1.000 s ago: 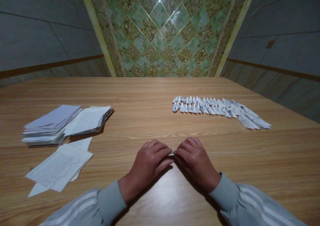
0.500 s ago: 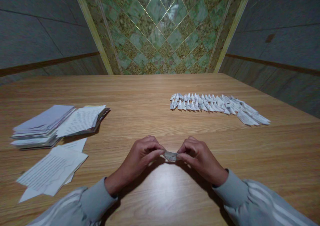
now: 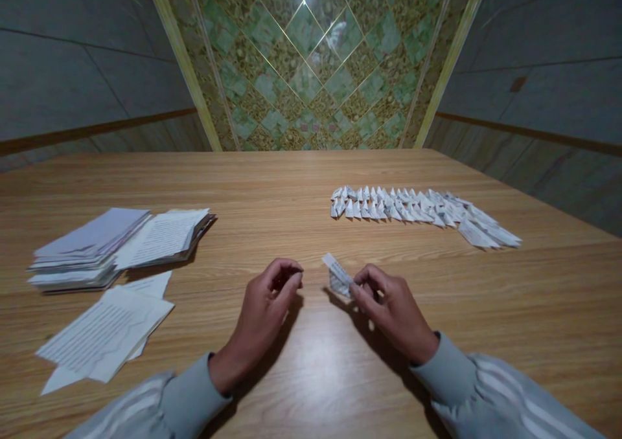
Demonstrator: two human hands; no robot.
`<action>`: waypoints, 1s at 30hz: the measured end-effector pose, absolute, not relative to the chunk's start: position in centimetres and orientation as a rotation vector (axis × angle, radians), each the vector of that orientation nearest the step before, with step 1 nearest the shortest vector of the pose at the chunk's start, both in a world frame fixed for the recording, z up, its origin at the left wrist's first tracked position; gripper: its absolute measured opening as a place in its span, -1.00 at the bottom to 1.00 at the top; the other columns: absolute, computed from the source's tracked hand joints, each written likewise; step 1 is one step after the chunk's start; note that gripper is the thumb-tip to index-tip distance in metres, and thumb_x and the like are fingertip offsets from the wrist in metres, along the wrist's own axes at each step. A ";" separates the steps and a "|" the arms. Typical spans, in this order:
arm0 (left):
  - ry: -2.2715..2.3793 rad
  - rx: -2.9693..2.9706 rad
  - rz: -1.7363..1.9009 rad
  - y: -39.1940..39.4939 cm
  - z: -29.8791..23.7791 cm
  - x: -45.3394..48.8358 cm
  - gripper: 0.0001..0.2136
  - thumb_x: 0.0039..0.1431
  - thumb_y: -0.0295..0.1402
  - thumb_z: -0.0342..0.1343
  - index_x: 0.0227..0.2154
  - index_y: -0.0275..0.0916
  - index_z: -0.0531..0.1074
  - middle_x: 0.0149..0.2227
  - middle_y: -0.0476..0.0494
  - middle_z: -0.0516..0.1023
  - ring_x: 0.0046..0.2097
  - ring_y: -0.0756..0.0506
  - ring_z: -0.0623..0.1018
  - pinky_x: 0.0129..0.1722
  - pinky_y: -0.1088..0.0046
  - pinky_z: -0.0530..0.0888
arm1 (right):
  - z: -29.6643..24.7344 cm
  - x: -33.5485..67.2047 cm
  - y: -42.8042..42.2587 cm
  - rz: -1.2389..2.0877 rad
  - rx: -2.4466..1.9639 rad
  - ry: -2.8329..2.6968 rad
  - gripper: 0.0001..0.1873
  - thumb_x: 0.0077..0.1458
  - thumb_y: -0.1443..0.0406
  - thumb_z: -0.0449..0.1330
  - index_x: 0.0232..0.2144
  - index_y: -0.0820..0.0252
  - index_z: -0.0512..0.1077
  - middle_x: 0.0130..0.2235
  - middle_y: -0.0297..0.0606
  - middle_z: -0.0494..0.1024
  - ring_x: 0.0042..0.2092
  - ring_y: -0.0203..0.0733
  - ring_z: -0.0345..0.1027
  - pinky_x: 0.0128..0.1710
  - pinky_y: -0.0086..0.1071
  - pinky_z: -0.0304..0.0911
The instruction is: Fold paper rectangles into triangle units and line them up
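Between the thumb and fingers of my right hand (image 3: 386,300) is a small folded piece of printed paper (image 3: 339,277). It tilts up to the left, a narrow flap sticking out at its top, and hangs slightly above the table. My left hand (image 3: 272,303) is off to the left of the paper, apart from it. Its fingers are curled in towards the thumb, with nothing visible in them. Farther back on the right, rows of folded paper pieces (image 3: 403,207) lie close together, their pointed tips upward.
On the left of the wooden table (image 3: 272,186) stand a stack of paper sheets (image 3: 94,238) and a second stack of written pages (image 3: 162,235) against it. Loose written sheets (image 3: 109,329) overlap in front of them. A tiled wall (image 3: 311,70) rises behind the table.
My left hand has let go of the folded paper and moved a little left. In my right hand the paper has turned, its free end now pointing up and left.
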State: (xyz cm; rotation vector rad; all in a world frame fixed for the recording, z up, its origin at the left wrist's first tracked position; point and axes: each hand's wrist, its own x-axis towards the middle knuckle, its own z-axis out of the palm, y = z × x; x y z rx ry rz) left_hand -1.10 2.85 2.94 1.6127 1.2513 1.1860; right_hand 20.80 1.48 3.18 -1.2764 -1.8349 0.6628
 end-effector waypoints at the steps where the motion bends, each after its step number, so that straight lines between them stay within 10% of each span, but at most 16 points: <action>1: 1.223 1.645 1.137 2.4 2.8 -0.8 -0.91 0.22 -0.33 0.13 -0.30 -0.22 0.47 -0.32 -0.09 0.53 -0.28 -0.08 0.51 -0.28 0.43 0.43 | 3.1 20.6 1.4 0.585 -1.283 -1.823 -0.84 0.18 0.30 0.12 -0.44 0.21 0.36 -0.59 -0.46 0.28 -0.55 -0.33 0.17 -0.51 -0.47 0.01; 11: 0.886 1.315 0.973 0.5 2.2 1.4 -0.93 0.10 -0.40 0.24 -0.41 -0.25 0.46 -0.21 -0.15 0.56 -0.13 -0.13 0.52 -0.05 0.33 0.40 | 1.9 18.2 -0.5 0.508 -1.085 -2.042 -0.88 0.09 0.47 0.08 -0.38 0.16 0.25 -0.42 -0.36 0.35 -0.39 -0.27 0.24 -0.41 -0.45 0.08; 30: 0.873 1.362 0.888 0.3 1.3 1.1 -0.88 0.09 -0.38 0.24 -0.43 -0.29 0.41 -0.36 -0.09 0.51 -0.31 -0.07 0.47 -0.30 0.42 0.39 | 3.0 19.0 -0.1 0.895 -1.182 -1.803 -0.86 0.18 0.23 0.19 -0.37 0.18 0.37 -0.48 -0.39 0.41 -0.46 -0.30 0.28 -0.46 -0.45 0.12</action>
